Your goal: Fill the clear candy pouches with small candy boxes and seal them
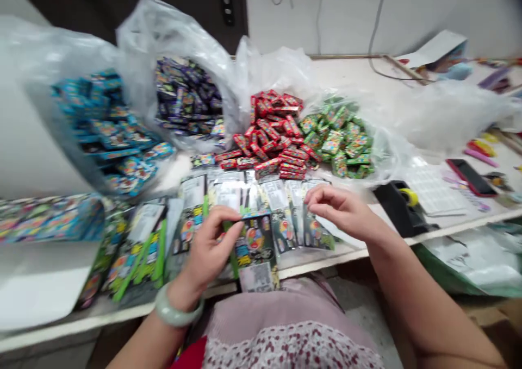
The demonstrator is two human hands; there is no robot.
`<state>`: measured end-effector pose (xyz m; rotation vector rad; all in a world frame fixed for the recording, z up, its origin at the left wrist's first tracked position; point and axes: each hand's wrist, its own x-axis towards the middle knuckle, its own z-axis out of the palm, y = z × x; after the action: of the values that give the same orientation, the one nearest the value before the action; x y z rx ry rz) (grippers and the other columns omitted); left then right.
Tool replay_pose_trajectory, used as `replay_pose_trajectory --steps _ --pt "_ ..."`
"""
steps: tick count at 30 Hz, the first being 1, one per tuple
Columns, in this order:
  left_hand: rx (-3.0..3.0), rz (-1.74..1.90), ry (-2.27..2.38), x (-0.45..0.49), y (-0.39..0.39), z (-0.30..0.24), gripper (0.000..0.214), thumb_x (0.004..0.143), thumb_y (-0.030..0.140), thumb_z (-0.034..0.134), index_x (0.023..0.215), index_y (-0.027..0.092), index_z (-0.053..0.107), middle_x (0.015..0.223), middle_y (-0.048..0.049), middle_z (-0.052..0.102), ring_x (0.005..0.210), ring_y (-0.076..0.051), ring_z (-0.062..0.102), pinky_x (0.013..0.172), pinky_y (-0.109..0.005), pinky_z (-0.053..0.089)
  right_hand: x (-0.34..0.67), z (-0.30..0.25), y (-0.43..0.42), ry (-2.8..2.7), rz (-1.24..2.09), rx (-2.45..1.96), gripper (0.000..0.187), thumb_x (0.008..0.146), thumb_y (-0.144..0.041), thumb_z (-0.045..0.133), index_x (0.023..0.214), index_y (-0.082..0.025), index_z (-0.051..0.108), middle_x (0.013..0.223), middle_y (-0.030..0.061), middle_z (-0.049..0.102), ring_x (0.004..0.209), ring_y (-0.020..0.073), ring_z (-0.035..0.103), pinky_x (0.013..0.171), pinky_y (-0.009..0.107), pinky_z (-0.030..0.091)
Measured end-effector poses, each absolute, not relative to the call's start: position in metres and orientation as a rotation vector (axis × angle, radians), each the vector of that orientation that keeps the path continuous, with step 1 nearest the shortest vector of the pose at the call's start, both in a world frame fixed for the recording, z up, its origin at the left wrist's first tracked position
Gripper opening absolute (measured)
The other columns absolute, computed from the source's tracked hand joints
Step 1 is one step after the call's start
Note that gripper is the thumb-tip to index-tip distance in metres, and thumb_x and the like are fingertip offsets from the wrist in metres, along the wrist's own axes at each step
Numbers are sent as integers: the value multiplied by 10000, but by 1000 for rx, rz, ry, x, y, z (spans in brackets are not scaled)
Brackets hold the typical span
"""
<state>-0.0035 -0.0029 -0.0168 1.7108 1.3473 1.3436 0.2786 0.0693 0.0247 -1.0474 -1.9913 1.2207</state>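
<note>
Left hand [210, 246] pinches a green stick [234, 260] against a foil-backed packet [256, 249], lower center. Packet looks light, floppy and slick; best held by its edges. Right hand [338, 208] hangs empty, fingers half curled, above a row of more packets [281, 217].

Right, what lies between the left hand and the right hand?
In the head view, printed packets lie between the left hand and the right hand.
</note>
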Motion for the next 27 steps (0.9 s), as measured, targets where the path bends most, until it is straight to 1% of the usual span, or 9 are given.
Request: replay_pose_trajectory --steps 4,6,9,11,14,17,20,23,27 --pt "1653 1342 1320 2 -7 -13 29 881 183 563 890 201 584 864 -32 580 843 -172 567 767 -295 452 205 50 77 -2257 1309 -770 141 886 -304 568 782 -224 618 841 16 651 795 170 593 764 318 468" --pt "1639 1341 1299 2 -8 -12 49 891 177 539 896 197 583 871 -36 578 848 -172 562 775 -303 446 183 48 84 -2369 1289 -760 143 866 -290 579 752 -220 626 769 7 649 727 166 582 695 303 461" --pt "1615 1350 1280 -1 -9 -13 72 900 175 513 897 191 584 875 -36 572 849 -171 554 777 -310 439 168 45 93 -2501 1326 -832 168 846 -273 581 695 -206 611 643 -10 609 603 137 536 569 258 407" --pt "1601 1358 1265 -2 -9 -15 81 910 189 504 898 186 584 877 -36 571 850 -169 551 778 -315 436 165 45 96 -2556 1351 -899 179 843 -273 576 686 -189 598 626 -9 597 579 123 510 538 243 373" --pt "1586 1387 1264 0 -8 -20 52 896 234 567 903 185 583 879 -30 574 847 -163 549 771 -312 434 163 49 96 -2584 1361 -973 180 841 -277 570 698 -171 593 667 11 616 610 126 519 550 245 362" --pt "1561 1437 1327 4 -7 -24 118 830 236 676 874 189 576 852 -11 571 816 -148 543 747 -293 430 160 49 93 -2557 1368 -1032 182 835 -275 565 685 -173 582 658 14 606 607 129 516 547 250 352" --pt "1528 1475 1381 9 -5 -27 118 821 199 674 844 192 559 823 2 562 791 -134 537 733 -282 428 159 41 93 -2475 1412 -1108 166 806 -270 586 667 -182 564 602 -9 560 560 116 479 525 245 329" --pt "1466 1499 1431 12 -7 -30 158 805 196 672 899 198 545 859 -1 561 821 -139 544 760 -289 440 159 28 96 -2251 1661 -1181 153 750 -299 637 681 -187 558 594 -24 544 543 107 463 513 236 329" --pt "1259 1273 1279 14 -22 -29 352 816 255 658 1131 190 516 1001 -52 605 899 -173 591 806 -325 496 162 20 97 -1739 2238 -1213 211 644 -316 702 763 -179 596 663 -24 582 594 116 522 561 237 405"
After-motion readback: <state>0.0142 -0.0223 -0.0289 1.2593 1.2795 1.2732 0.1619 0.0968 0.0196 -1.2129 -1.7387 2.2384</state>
